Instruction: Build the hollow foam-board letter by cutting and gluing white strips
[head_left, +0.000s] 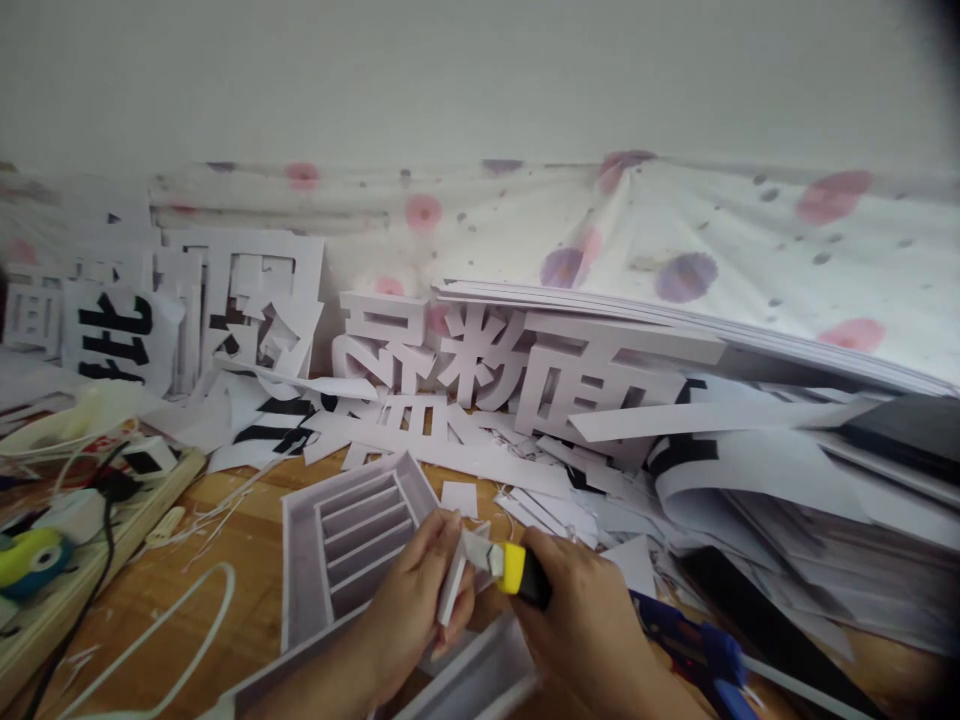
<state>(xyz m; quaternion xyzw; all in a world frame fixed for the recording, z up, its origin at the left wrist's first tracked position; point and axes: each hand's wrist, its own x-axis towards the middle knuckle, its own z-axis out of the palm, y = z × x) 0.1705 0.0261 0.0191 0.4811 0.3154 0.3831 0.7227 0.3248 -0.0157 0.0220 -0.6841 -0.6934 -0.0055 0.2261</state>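
Observation:
My left hand (397, 610) pinches a small white foam board strip (451, 582) between thumb and fingers, holding it upright. My right hand (589, 615) is wrapped round a yellow and black utility knife (513, 569). The knife's blade points left and meets the strip near its top edge. Just behind my left hand lies a hollow white foam board character (304, 590) with raised walls and several slats. Part of another white walled piece (487, 675) shows beneath my hands, its lower end cut off by the frame edge.
A blue glue gun (697, 640) and a long black bar (772, 625) lie to the right. White cut-out characters (484, 360) lean along the wall, with scraps and sheets (757, 480) before them. At left are a wooden board (176, 475) and a white cable (214, 620).

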